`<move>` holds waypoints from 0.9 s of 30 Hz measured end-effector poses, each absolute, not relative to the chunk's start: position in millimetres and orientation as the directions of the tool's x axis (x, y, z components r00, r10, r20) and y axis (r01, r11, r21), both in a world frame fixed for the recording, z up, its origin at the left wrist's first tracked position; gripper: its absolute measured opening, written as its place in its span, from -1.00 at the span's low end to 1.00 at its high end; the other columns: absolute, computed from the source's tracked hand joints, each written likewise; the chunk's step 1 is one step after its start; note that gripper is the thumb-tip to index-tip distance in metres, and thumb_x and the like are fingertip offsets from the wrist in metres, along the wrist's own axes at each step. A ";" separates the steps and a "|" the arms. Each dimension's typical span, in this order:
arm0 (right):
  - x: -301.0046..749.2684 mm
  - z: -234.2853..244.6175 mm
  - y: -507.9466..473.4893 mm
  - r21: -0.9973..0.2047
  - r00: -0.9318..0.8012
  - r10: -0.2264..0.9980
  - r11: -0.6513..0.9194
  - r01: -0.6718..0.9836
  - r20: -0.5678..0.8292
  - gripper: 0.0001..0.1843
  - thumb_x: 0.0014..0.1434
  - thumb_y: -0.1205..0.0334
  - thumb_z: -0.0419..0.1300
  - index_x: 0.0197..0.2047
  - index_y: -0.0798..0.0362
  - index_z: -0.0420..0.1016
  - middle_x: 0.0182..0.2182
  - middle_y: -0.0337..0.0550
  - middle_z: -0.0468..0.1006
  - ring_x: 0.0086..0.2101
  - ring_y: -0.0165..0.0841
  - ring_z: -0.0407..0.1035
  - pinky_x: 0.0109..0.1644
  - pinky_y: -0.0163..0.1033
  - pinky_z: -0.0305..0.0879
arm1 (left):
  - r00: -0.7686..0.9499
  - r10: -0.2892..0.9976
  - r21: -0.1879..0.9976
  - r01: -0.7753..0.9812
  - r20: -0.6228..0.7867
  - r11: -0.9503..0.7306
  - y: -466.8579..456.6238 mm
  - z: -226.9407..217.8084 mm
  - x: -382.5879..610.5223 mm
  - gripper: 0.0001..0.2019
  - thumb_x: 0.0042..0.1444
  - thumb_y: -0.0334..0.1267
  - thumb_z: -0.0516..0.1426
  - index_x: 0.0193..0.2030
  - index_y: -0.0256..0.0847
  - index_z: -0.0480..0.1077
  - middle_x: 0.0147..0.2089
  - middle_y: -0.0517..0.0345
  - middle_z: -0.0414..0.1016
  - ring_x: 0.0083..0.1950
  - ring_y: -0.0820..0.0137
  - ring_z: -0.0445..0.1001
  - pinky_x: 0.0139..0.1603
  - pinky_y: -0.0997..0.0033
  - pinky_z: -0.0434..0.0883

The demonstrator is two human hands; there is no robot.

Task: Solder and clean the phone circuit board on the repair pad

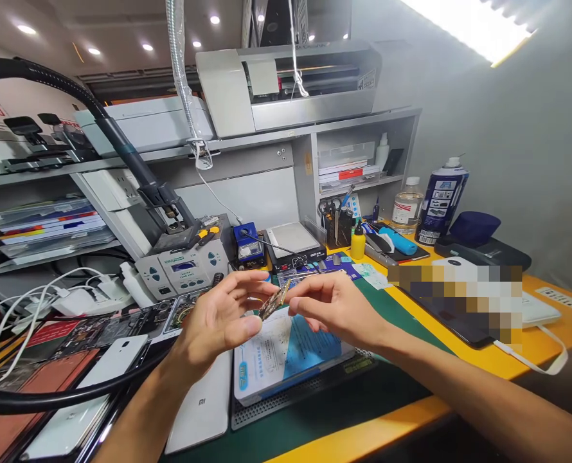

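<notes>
Between the thumb and fingers of my left hand (218,315) is a small phone circuit board (273,303), tilted and raised above the work surface. The fingertips of my right hand (334,302) are pinched together at the board's right edge; whether they grip the board or a tiny part there is hidden. Below both hands lies a white and blue box (286,354), which rests on a dark perforated plate (267,411). A white phone back cover (202,405) lies under my left wrist.
Phones and covers (93,392) crowd the left, crossed by a black hose (74,399). A soldering station (180,270) stands behind. On the right are a yellow bottle (358,243), a spray can (441,202) and a dark phone (445,312). A green mat (392,399) covers the bench.
</notes>
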State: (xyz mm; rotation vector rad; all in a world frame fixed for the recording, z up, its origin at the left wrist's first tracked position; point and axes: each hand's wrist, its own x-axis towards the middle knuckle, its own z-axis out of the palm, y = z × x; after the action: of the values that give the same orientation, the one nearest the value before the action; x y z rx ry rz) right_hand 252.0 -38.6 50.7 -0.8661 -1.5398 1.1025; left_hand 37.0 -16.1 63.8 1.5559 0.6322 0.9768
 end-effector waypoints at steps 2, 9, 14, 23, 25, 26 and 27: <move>250.3 52.2 -39.5 -0.956 -0.268 0.919 0.289 -0.047 0.291 -0.88 0.10 0.33 0.25 -0.39 0.12 0.64 -0.65 -0.31 0.47 -0.66 -0.50 0.24 -0.61 -0.38 0.14 | 0.510 0.822 0.966 -0.108 0.255 -0.233 -15.1 62.4 37.2 -0.42 -0.07 -0.09 0.35 0.13 -0.12 0.43 0.07 -0.08 0.54 0.13 0.02 0.45 0.22 -0.01 0.29; 249.0 53.9 -40.8 -0.969 -0.329 0.914 0.200 -0.142 0.237 -0.88 0.08 0.34 0.25 -0.43 0.13 0.62 -0.74 -0.38 0.38 -0.70 -0.53 0.18 -0.61 -0.40 0.14 | 0.516 0.820 0.968 -0.087 0.247 -0.237 -12.7 59.5 35.6 -0.43 -0.03 -0.12 0.35 0.15 -0.12 0.41 0.11 -0.04 0.54 0.15 0.07 0.45 0.22 0.05 0.29; 248.8 52.5 -39.2 -0.971 -0.330 0.917 0.179 -0.161 0.224 -0.90 0.07 0.34 0.26 -0.41 0.15 0.62 -0.67 -0.34 0.48 -0.69 -0.54 0.22 -0.61 -0.40 0.14 | 0.520 0.819 0.969 -0.088 0.244 -0.232 -11.6 57.7 35.1 -0.45 -0.03 -0.12 0.36 0.14 -0.08 0.42 0.10 0.02 0.55 0.15 0.12 0.45 0.20 0.13 0.31; 249.3 52.5 -40.2 -0.972 -0.339 0.914 0.185 -0.141 0.223 -0.88 0.08 0.34 0.24 -0.45 0.14 0.60 -0.76 -0.42 0.34 -0.70 -0.52 0.18 -0.57 -0.35 0.15 | 0.526 0.815 0.968 -0.071 0.243 -0.242 -10.5 57.3 36.1 -0.43 0.00 -0.10 0.35 0.16 -0.10 0.39 0.10 0.00 0.54 0.15 0.12 0.44 0.19 0.12 0.32; 249.1 53.2 -40.6 -0.974 -0.337 0.916 0.182 -0.134 0.217 -0.87 0.08 0.33 0.24 -0.45 0.14 0.59 -0.77 -0.42 0.34 -0.70 -0.52 0.18 -0.57 -0.35 0.14 | 0.528 0.813 0.966 -0.063 0.245 -0.250 -10.5 57.5 35.8 -0.43 0.00 -0.09 0.35 0.16 -0.10 0.39 0.10 0.00 0.53 0.16 0.11 0.44 0.21 0.11 0.31; 248.9 53.3 -40.6 -0.975 -0.336 0.918 0.179 -0.130 0.213 -0.87 0.08 0.33 0.24 -0.45 0.14 0.59 -0.76 -0.42 0.33 -0.70 -0.52 0.18 -0.58 -0.35 0.14 | 0.530 0.812 0.966 -0.059 0.245 -0.253 -10.5 57.5 35.6 -0.43 0.00 -0.09 0.35 0.16 -0.10 0.39 0.10 -0.01 0.53 0.16 0.10 0.44 0.21 0.09 0.31; 248.8 53.4 -40.5 -0.976 -0.333 0.919 0.177 -0.126 0.209 -0.87 0.08 0.33 0.24 -0.45 0.14 0.59 -0.76 -0.42 0.34 -0.70 -0.52 0.18 -0.58 -0.36 0.14 | 0.532 0.810 0.965 -0.054 0.246 -0.258 -10.5 57.5 35.4 -0.43 0.00 -0.09 0.35 0.17 -0.10 0.38 0.11 -0.01 0.53 0.16 0.09 0.45 0.22 0.07 0.31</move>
State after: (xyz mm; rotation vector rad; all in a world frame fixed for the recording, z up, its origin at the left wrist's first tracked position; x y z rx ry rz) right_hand 248.8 -40.5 53.4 -0.8049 -1.4741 1.3469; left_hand 35.4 -10.5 57.5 1.6288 0.6542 0.9436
